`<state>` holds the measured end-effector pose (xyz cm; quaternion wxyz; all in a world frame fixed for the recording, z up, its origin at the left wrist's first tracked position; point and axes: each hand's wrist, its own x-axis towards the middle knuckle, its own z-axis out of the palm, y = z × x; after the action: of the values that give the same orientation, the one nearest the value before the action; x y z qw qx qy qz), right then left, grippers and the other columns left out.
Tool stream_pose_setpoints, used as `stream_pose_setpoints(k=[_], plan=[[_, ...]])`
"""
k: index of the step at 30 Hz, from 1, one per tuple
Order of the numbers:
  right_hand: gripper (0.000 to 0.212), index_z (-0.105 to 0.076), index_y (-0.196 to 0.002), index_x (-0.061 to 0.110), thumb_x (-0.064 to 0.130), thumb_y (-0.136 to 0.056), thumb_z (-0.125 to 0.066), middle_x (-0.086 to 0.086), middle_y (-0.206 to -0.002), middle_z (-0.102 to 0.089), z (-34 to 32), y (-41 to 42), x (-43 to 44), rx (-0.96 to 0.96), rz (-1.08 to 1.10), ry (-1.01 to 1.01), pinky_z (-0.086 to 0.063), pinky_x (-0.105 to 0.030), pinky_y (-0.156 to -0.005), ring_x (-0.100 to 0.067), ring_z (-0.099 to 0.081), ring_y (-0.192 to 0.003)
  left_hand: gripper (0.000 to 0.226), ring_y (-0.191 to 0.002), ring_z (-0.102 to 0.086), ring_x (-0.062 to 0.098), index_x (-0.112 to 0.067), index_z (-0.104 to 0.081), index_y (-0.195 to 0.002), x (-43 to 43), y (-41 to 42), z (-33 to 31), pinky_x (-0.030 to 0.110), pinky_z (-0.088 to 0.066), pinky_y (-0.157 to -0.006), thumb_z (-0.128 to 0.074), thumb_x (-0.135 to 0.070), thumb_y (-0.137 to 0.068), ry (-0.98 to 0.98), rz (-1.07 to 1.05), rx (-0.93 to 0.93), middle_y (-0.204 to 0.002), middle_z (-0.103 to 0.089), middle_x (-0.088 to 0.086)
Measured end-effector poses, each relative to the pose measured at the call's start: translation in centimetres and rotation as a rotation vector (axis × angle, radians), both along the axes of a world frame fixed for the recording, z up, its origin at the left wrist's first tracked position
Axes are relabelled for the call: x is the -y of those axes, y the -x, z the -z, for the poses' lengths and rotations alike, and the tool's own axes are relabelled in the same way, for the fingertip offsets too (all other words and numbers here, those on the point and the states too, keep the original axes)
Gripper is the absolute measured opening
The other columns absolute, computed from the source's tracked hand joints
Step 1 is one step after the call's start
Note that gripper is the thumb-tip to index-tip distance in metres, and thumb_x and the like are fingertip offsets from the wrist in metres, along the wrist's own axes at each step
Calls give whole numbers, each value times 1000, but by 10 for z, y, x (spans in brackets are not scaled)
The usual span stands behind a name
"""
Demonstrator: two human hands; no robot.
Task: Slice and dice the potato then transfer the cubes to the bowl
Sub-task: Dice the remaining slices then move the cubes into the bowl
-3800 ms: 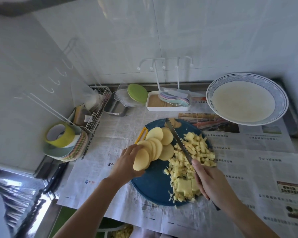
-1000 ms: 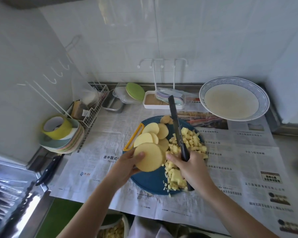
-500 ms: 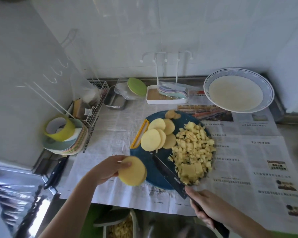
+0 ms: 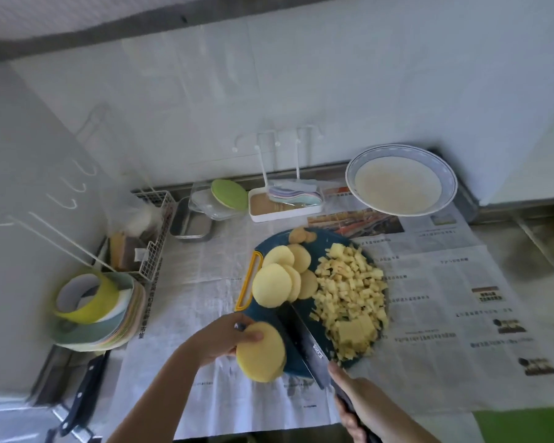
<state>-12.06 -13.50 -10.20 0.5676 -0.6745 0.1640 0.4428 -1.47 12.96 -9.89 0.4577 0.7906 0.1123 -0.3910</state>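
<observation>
Yellow slices point(image 4: 272, 284): five loose, two in left hand's point(image 4: 218, 340) pinch; right hand point(image 4: 363, 407) round knife point(image 4: 304, 338).

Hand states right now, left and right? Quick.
Left hand: holds round potato slices, thumb on top.
Right hand: grips the knife handle, blade over the cutting board.

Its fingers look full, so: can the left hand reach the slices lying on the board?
Probably: nothing blocks the board slices, but the left hand grips other slices.
</observation>
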Motion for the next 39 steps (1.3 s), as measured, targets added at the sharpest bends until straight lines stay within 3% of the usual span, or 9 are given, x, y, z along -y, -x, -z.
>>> stream_pose_setpoints(k=[3, 7, 10, 14, 17, 21, 24, 30, 39], plan=[[64, -41, -52, 14, 66, -89, -39, -4, -48, -37, -1, 8, -2, -59, 183, -9, -28, -22, -40, -14, -34, -36, 18, -73, -54, 8, -22, -61, -103, 9, -6, 0, 17, -43, -60, -69, -28, -88, -18, 94, 42, -91, -59, -2], [61, -40, -54, 12, 60, -92, -42, -5, -47, -36, -5, 12, 3, -63, 316, 28, -25, -22, -37, -14, -32, -33, 22, -98, -60, 4, -27, -67, -108, 25, -15, -2, 18, -48, -84, -71, -26, -86, -43, 226, 228, -108, -66, -9], [59, -42, -50, 15, 67, -78, -47, -3, -47, -36, -16, 13, 5, -74, 341, -8, -21, -24, -39, -15, -29, -35, 37, -101, -57, 4, -23, -65, -117, 39, -20, 0, 1, -37, -72, -75, -28, -82, -140, 305, 348, -113, -63, -8], [55, -43, -50, 18, 67, -75, -50, -1, -48, -37, -32, 11, 8, -22, 384, -46, -25, -25, -42, -16, -29, -38, 30, -89, -56, 9, -22, -62, -97, 51, -25, -6, 7, -38, -64, -80, -34, -76, -331, 157, 538, -94, -59, -9], [55, -45, -51, 17, 65, -78, -49, -1, -48, -40, -39, 6, 11, 67, 398, -2, -32, -25, -42, -17, -33, -39, 71, -111, -48, 23, -22, -44, -123, 60, -37, -13, 31, -44, -85, -82, -45, -68, -535, 111, 630, -118, -43, 2], [54, -47, -56, 13, 62, -80, -49, -2, -47, -44, -42, 4, 16, 130, 423, 28, -35, -24, -41, -17, -35, -38, 126, -131, -32, 40, -22, -1, -151, 70, -51, 1, 50, -37, -103, -86, -46, -62, -553, 185, 475, -148, -16, 13], [54, -46, -57, 13, 62, -80, -47, -2, -48, -43, -40, 3, 22, 126, 435, 32, -34, -25, -42, -17, -34, -38, 124, -135, -26, 42, -26, 9, -152, 79, -53, 15, 53, -32, -108, -81, -49, -69, -578, 228, 495, -156, -5, 13], [54, -46, -57, 14, 62, -82, -44, 0, -47, -43, -39, -1, 24, 112, 430, 26, -35, -25, -43, -17, -33, -38, 112, -133, -28, 37, -23, 11, -152, 95, -61, 20, 47, -28, -109, -69, -53, -79, -701, 166, 558, -151, -15, 17], [54, -47, -62, 11, 61, -82, -44, 1, -46, -45, -38, -7, 29, 174, 379, 32, -38, -24, -42, -16, -37, -38, 111, -132, -27, 38, -22, 8, -152, 103, -88, 19, 48, -25, -110, -72, -44, -79, -637, 190, 578, -149, -18, 18]])
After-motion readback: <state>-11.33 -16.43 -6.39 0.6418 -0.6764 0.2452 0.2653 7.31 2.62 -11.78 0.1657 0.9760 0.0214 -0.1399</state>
